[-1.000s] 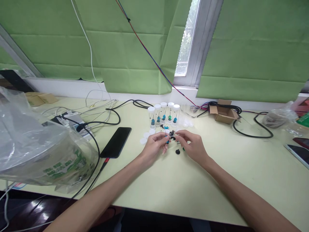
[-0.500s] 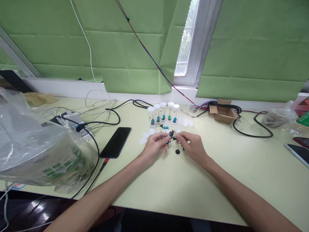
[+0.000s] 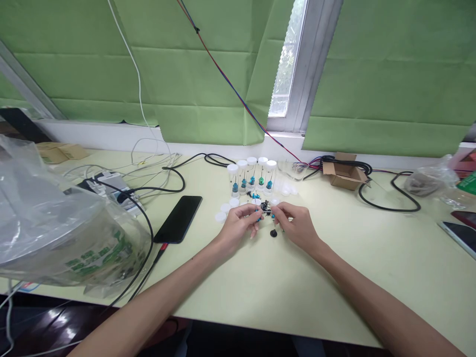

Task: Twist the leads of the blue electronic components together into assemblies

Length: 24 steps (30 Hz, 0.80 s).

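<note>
My left hand [image 3: 240,220] is closed in a pinch on a small blue part with a thin metal wire [image 3: 256,202] standing up from it. Just to the right, my right hand [image 3: 297,220] has thumb and forefinger pressed together by a tiny blue piece [image 3: 273,216]; the fingers hide most of what they hold. A thin pale strip bridges the gap between both sets of fingertips. Behind them lies a cluster of small black parts [image 3: 265,205], with another blue piece [image 3: 256,196] farther back. One round black part [image 3: 273,233] rests on the table before the right fingertips.
Several clear tubes with white caps [image 3: 252,171], holding blue or green pieces, stand behind my hands. White caps [image 3: 220,216] lie to their left. A black phone [image 3: 178,218], a plastic-bagged tub [image 3: 67,228], cables and a small cardboard box [image 3: 345,173] occupy the table [image 3: 260,287].
A tiny blue piece now shows at my right fingertips, and the green bit below that hand is no longer visible. The right fingers have shifted slightly; my left hand stays nearly still.
</note>
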Available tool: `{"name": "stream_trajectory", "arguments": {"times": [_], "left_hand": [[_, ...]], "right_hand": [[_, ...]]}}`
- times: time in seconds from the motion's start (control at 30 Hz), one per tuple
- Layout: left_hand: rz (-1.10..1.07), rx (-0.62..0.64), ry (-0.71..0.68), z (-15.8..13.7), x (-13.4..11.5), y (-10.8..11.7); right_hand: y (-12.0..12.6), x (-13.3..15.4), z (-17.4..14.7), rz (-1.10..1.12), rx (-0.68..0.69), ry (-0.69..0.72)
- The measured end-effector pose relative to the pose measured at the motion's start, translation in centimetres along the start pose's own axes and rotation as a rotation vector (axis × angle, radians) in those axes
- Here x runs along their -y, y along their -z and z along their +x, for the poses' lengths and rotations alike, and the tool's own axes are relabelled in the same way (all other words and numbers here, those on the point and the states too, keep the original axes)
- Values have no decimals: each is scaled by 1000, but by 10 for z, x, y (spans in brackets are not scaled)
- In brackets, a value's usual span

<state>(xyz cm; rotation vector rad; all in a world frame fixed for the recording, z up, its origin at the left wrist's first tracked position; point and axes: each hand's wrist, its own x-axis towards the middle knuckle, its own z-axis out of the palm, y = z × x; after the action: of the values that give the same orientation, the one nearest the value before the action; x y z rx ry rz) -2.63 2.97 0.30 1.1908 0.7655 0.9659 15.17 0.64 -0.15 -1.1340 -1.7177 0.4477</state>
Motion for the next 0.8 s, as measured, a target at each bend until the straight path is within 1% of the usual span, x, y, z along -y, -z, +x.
{"name": "stream_trajectory", "arguments": {"times": [0.37, 0.8], "left_hand": [[-37, 1, 11, 1, 1, 3], [-80, -1, 30, 2, 3, 3]], "right_hand": [[0, -2, -2, 61, 1, 31], [-1, -3, -2, 3, -30, 110]]}}
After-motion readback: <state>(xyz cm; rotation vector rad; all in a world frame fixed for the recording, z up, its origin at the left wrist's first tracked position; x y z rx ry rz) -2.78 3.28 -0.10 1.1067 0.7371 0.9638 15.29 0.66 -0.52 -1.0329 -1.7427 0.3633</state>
